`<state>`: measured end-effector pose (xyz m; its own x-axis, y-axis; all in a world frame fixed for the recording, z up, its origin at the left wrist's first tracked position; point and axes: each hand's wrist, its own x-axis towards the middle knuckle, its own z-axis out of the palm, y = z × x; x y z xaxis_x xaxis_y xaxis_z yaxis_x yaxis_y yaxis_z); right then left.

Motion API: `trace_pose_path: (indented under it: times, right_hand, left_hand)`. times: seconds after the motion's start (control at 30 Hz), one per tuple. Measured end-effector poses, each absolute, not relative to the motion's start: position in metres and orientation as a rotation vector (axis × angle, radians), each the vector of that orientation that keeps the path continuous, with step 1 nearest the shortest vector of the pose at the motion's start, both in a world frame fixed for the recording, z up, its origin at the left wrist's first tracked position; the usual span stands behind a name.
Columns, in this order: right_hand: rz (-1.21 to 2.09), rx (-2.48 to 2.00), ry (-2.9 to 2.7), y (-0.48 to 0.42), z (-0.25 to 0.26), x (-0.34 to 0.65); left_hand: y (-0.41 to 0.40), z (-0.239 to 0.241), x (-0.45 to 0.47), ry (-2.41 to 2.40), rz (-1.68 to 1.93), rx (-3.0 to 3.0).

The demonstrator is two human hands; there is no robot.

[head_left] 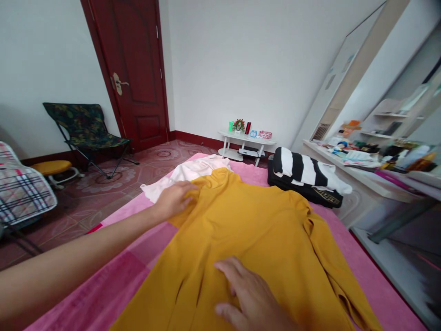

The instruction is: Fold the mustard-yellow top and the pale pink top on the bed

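A mustard-yellow long-sleeved dress or top [255, 220] lies spread over the pink bed cover [134, 276], with some folds down its front. My left hand [175, 198] is at the sleeve on the left, its fingers stretched forward and its thumb apart. That sleeve is bent and partly hidden behind the hand. Over the lower front of the garment is my right hand [251, 294], fingers loosely curved and thumb spread away, holding nothing. The other sleeve runs down the right side, creased near its shoulder and cuff.
A pale pink garment [198, 168] lies at the bed's far left edge. Folded clothes with a black-and-white striped piece [303, 168] are stacked far right. A cluttered desk [365, 172] borders the right side; a camouflage chair [86, 126] stands left.
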<state>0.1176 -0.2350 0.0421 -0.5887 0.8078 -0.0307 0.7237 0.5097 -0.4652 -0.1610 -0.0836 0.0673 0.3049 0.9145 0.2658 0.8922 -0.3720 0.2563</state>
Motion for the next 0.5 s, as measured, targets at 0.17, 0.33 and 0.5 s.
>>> trace_pose_path:
  times: [0.17,0.33,0.5]
  right_hand:
    - [0.400,-1.156,-2.758,-0.241,0.024,0.096]
    - [0.061,-1.155,-2.914,-0.243,0.020,0.072]
    - [0.047,-1.157,-2.987,-0.240,0.025,0.063]
  left_hand:
    - [-0.067,0.058,-0.197,2.087,0.273,2.232]
    - [-0.043,0.088,-0.196,1.989,0.194,2.277]
    - [0.006,0.133,-0.210,2.287,0.653,2.237]
